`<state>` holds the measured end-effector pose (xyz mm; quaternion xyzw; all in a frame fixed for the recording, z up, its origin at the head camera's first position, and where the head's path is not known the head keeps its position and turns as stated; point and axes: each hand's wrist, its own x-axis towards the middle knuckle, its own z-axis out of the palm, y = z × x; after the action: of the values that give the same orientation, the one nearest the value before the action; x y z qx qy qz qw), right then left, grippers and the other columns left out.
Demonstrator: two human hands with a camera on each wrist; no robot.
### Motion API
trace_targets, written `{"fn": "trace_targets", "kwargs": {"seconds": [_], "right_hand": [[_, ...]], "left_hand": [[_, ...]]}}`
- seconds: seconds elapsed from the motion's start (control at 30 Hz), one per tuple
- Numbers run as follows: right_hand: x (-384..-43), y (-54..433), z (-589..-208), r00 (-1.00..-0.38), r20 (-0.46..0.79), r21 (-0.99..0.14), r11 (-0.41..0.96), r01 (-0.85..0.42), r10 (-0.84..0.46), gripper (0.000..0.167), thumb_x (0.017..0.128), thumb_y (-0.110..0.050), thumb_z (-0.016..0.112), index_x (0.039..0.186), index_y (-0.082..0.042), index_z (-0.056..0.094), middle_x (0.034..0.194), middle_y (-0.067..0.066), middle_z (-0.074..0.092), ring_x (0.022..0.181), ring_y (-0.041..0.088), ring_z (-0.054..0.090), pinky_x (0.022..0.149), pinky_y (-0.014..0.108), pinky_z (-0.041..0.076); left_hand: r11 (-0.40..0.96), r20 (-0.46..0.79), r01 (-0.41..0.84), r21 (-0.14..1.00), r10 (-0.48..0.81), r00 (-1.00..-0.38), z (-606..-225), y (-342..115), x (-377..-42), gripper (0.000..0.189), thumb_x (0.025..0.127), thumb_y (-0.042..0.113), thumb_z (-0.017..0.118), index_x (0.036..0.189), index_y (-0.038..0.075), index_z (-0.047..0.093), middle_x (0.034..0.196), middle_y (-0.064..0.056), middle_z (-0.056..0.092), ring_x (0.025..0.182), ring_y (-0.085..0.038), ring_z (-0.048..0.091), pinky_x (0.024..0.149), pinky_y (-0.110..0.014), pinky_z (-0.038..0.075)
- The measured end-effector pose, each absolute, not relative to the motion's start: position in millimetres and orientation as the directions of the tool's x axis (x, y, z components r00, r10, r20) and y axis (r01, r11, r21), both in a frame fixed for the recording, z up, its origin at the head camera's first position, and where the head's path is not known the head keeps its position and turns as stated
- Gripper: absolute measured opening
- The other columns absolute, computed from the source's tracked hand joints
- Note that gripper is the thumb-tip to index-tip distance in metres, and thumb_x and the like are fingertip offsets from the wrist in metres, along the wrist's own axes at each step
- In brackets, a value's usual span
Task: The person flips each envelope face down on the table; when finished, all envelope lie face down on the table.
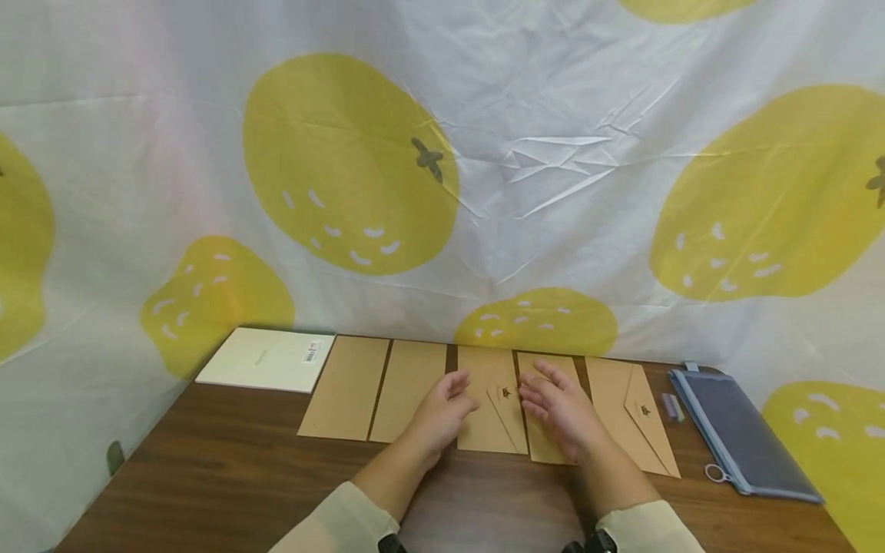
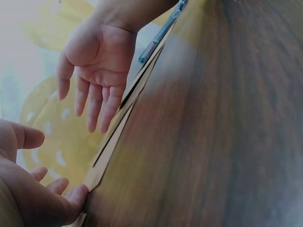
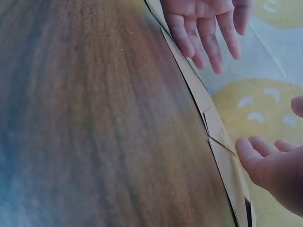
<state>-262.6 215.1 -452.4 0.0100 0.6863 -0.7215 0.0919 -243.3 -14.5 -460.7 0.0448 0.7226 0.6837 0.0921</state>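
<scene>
Both bare hands are held over a row of kraft-paper envelopes, palms facing each other and fingers loosely extended. In the head view my left hand (image 1: 442, 411) overlaps the gap between a plain brown envelope (image 1: 418, 372) and an envelope with a pointed flap and a small dark crown print (image 1: 477, 426). My right hand (image 1: 567, 411) overlaps the neighbouring brown envelope (image 1: 542, 445). Neither holds anything. Another plain envelope (image 1: 346, 388) lies on the left, another crown-printed envelope (image 1: 615, 415) on the right. Both wrist views show the left fingers (image 3: 208, 40) and right fingers (image 2: 97, 101) spread.
A cream booklet (image 1: 266, 361) with a barcode label lies left of the envelopes. On the right are small pastel pieces (image 1: 672, 408) and a blue-grey zip pouch (image 1: 747, 434) with a ring pull. The wooden table (image 1: 228, 468) meets a lemon-patterned curtain (image 1: 525, 230) behind.
</scene>
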Motion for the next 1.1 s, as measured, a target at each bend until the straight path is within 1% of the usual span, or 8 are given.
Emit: {"fn": "trace_targets", "kwargs": {"seconds": [0.1,0.23,0.43,0.5,0.63,0.77,0.97,1.1], "right_hand": [[-262.0,215.7,-453.1,-0.978,-0.155,-0.986,-0.047,0.162,-0.139,0.068,0.114,-0.020,0.048,0.169,0.002,0.014,0.170,0.031,0.031,0.156,0.048,0.039,0.128,0.050,0.039],[-261.8,213.7,-453.1,-0.973,-0.167,-0.983,-0.051,0.177,-0.158,0.069,0.114,-0.019,0.047,0.168,0.005,0.012,0.170,0.034,0.028,0.157,0.051,0.036,0.129,0.054,0.034],[-259.4,210.6,-451.6,-0.969,-0.161,-0.984,-0.043,0.172,-0.186,0.070,0.113,-0.017,0.047,0.167,0.009,0.012,0.169,0.038,0.027,0.157,0.053,0.033,0.129,0.054,0.034],[-259.1,210.6,-451.6,-0.970,-0.162,-0.984,-0.042,0.172,-0.183,0.069,0.113,-0.017,0.048,0.167,0.010,0.014,0.169,0.038,0.028,0.157,0.052,0.035,0.128,0.053,0.036],[-259.9,212.8,-452.0,-0.973,-0.170,-0.983,-0.045,0.179,-0.157,0.065,0.113,-0.016,0.050,0.166,0.008,0.020,0.168,0.035,0.032,0.153,0.048,0.042,0.124,0.045,0.045],[-261.5,215.3,-453.2,-0.978,-0.165,-0.984,-0.043,0.171,-0.128,0.064,0.111,-0.013,0.053,0.165,0.007,0.026,0.167,0.032,0.035,0.146,0.038,0.050,0.116,0.033,0.053],[-263.8,214.9,-456.4,-0.981,-0.144,-0.989,-0.006,0.146,-0.129,0.062,0.107,-0.003,0.055,0.163,0.008,0.031,0.167,0.031,0.038,0.141,0.027,0.053,0.103,0.020,0.056],[-262.7,211.8,-456.7,-0.977,-0.144,-0.990,0.014,0.143,-0.160,0.062,0.104,-0.001,0.057,0.162,0.006,0.036,0.163,0.030,0.038,0.119,0.015,0.058,0.090,0.015,0.055]], "left_hand": [[0.066,-0.074,-0.062,0.996,0.184,-0.980,-463.6,-16.7,-242.2,0.067,0.098,0.018,0.065,0.161,0.009,0.044,0.167,-0.015,0.046,0.158,-0.042,0.038,0.129,-0.064,0.032],[0.082,-0.070,-0.056,0.995,0.176,-0.982,-465.0,-18.2,-241.4,0.067,0.098,0.018,0.065,0.161,0.009,0.044,0.168,-0.016,0.045,0.159,-0.043,0.037,0.130,-0.063,0.030],[0.143,-0.076,-0.051,0.988,0.176,-0.981,-463.1,-17.6,-241.8,0.069,0.098,0.020,0.067,0.161,0.008,0.044,0.170,-0.018,0.042,0.160,-0.043,0.036,0.131,-0.061,0.029],[0.160,-0.080,-0.051,0.986,0.180,-0.980,-462.5,-17.7,-241.8,0.069,0.098,0.020,0.067,0.162,0.008,0.043,0.170,-0.017,0.042,0.160,-0.043,0.036,0.131,-0.062,0.030],[0.167,-0.079,-0.046,0.985,0.195,-0.978,-462.7,-18.6,-242.0,0.069,0.098,0.019,0.067,0.162,0.007,0.043,0.170,-0.018,0.042,0.159,-0.044,0.037,0.130,-0.063,0.030],[0.170,-0.073,-0.037,0.985,0.206,-0.976,-463.5,-19.2,-242.5,0.069,0.098,0.019,0.068,0.161,0.007,0.044,0.169,-0.021,0.043,0.158,-0.045,0.038,0.129,-0.064,0.032],[0.178,-0.060,-0.021,0.984,0.219,-0.974,-462.3,-17.4,-241.5,0.068,0.095,0.017,0.069,0.159,0.006,0.047,0.167,-0.025,0.044,0.157,-0.045,0.039,0.128,-0.063,0.035],[0.171,-0.060,-0.021,0.985,0.228,-0.972,-461.8,-14.8,-240.1,0.067,0.093,0.016,0.070,0.156,0.005,0.050,0.165,-0.025,0.047,0.156,-0.045,0.041,0.127,-0.062,0.037]]}}
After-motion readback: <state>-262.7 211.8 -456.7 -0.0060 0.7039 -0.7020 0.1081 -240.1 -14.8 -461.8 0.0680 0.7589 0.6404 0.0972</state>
